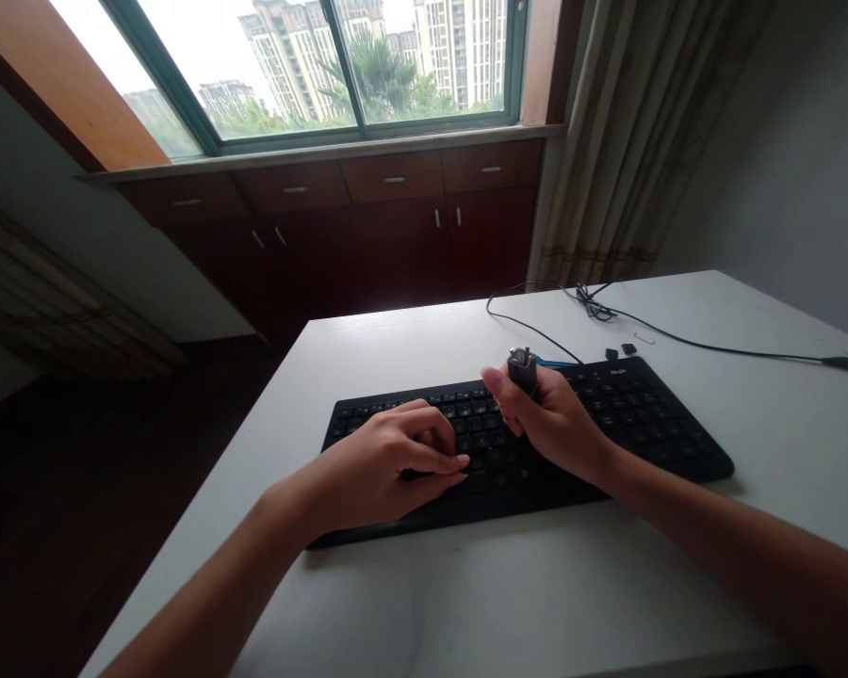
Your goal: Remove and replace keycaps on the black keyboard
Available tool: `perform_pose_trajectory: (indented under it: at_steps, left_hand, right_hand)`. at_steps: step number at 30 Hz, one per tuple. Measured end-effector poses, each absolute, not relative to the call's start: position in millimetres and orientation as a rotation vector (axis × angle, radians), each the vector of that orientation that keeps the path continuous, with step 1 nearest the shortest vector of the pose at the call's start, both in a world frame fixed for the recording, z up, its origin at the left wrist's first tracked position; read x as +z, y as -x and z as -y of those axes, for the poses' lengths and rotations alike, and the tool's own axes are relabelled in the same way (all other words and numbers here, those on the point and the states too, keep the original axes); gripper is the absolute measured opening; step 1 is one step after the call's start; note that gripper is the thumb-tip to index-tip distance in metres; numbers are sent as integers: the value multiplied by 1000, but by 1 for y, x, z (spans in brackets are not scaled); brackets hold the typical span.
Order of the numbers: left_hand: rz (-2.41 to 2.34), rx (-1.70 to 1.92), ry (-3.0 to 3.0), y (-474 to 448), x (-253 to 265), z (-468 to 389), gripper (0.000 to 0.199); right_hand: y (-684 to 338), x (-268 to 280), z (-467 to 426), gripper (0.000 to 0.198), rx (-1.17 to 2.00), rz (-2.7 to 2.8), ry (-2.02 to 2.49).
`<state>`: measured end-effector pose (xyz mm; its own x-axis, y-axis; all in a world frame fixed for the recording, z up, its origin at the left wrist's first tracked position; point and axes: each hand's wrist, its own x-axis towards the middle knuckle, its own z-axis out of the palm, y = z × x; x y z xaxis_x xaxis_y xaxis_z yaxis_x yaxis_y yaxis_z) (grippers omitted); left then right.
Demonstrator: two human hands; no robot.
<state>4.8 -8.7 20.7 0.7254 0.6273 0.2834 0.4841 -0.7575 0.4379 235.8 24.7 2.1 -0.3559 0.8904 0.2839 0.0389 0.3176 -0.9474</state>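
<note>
A black keyboard (650, 414) lies on the white table, at a slight slant. My left hand (414, 452) rests over its left half, thumb and forefinger brought together near the lower keys. Anything between those fingertips is too small to make out. My right hand (547, 414) is wrapped round a dark hand tool (524, 372) held upright above the keyboard's middle. Several short metal ends show at the tool's top, but its lower part is hidden in my fist. Just behind that hand a thin blue strip (555, 363) shows, partly covered.
Two loose black keycaps (611, 354) and a small bent wire (643, 339) lie behind the keyboard's right end. A black cable (735, 351) runs to a plug (846, 363) at the right. Beyond the white table (367, 353) stand a dark red cabinet (396, 235) and a window.
</note>
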Motion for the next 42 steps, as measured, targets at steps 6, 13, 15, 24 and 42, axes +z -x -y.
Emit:
perform_pose_trajectory:
  at_steps: [6,13,15,24,42]
  left_hand:
    - [-801,645,-2593,-5,19,6,14]
    - [-738,685,-2621,-3,18,5,11]
    - [-710,689,-2628,-3,18,4,11]
    - [-798,777,-2501,6,19,-1,22]
    - [-621,884,-2623,6,10,-5,15]
  right_hand:
    - [-236,7,-23,45,1172,1675,834]
    - [-236,2,-23,38,1211,1636,853]
    - [-237,2,-23,35,1212,1631,836]
    - [-237,0,-25,30,1299,1402,706]
    - [-200,38,-9,50,1299,1533,659]
